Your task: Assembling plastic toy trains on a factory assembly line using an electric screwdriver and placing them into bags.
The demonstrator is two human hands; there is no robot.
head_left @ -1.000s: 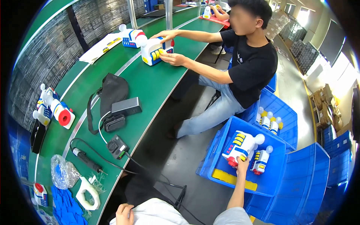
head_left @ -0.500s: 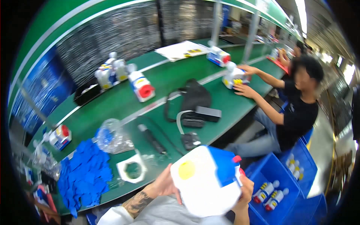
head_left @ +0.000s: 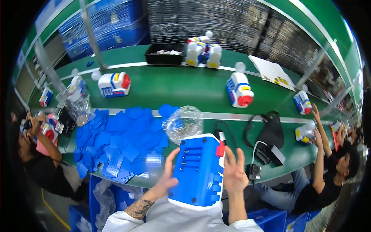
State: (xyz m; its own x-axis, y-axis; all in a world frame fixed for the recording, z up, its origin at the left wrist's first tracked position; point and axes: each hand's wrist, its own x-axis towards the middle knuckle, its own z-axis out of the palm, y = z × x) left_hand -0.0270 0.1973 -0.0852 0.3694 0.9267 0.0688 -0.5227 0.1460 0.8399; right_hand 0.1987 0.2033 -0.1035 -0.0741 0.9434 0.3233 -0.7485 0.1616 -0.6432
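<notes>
Blue plastic backs the toy point(head_left: 195, 170), held tilted before my camera at the near edge of the counter point(head_left: 166, 83); its blue face, toward me, shows an open compartment with metal contacts, and a red button point(head_left: 220, 150) sits at its upper right. My left hand point(head_left: 167, 176) grips its left side, thumb on the blue face, fingers along the edge. My right hand point(head_left: 235, 170) is open beside the right side, fingers raised; I cannot tell whether it touches. Below the near edge, rightward, I see a bin point(head_left: 274, 220). Along that edge, left of the toy, lies a heap of sheets point(head_left: 123, 139). Next come a clear bag point(head_left: 189, 121), a driver point(head_left: 222, 136) partly hidden behind the toy, and a black pouch point(head_left: 273, 129). Near the right end, a co-worker's hands point(head_left: 318, 136) are raised beside a second toy point(head_left: 305, 132). Mid-counter, a third toy point(head_left: 114, 84) lies left of centre and a fourth toy point(head_left: 239, 92) right of it, red end toward me. At the far edge stands a black tray point(head_left: 164, 60) of small parts, with clustered toys point(head_left: 192, 57) just beside it; paper point(head_left: 270, 69) lies toward the far right corner. Wrapped stacks point(head_left: 216, 23) rise behind.
</notes>
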